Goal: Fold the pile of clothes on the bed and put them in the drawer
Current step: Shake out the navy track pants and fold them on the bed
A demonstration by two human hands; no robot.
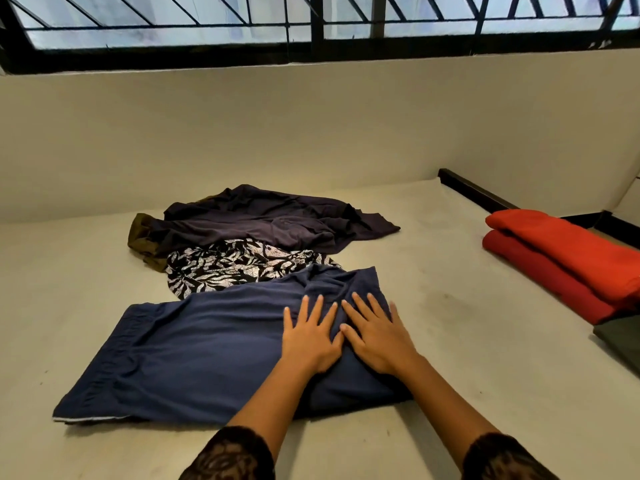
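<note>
I record a pale bed (450, 289) filling most of the view. Nearest me on it, a navy garment (194, 355) lies spread flat, gathered waistband to the left. Behind it lies a crumpled dark purple garment (263, 220). A folded red cloth (561, 261) sits well apart at the right. A leaf-print garment (228, 268) lies between the two dark ones, touching both. My left hand (308, 337) and right hand (377, 337) press side by side on the navy garment, fingers straight and spread, gripping nothing.
</note>
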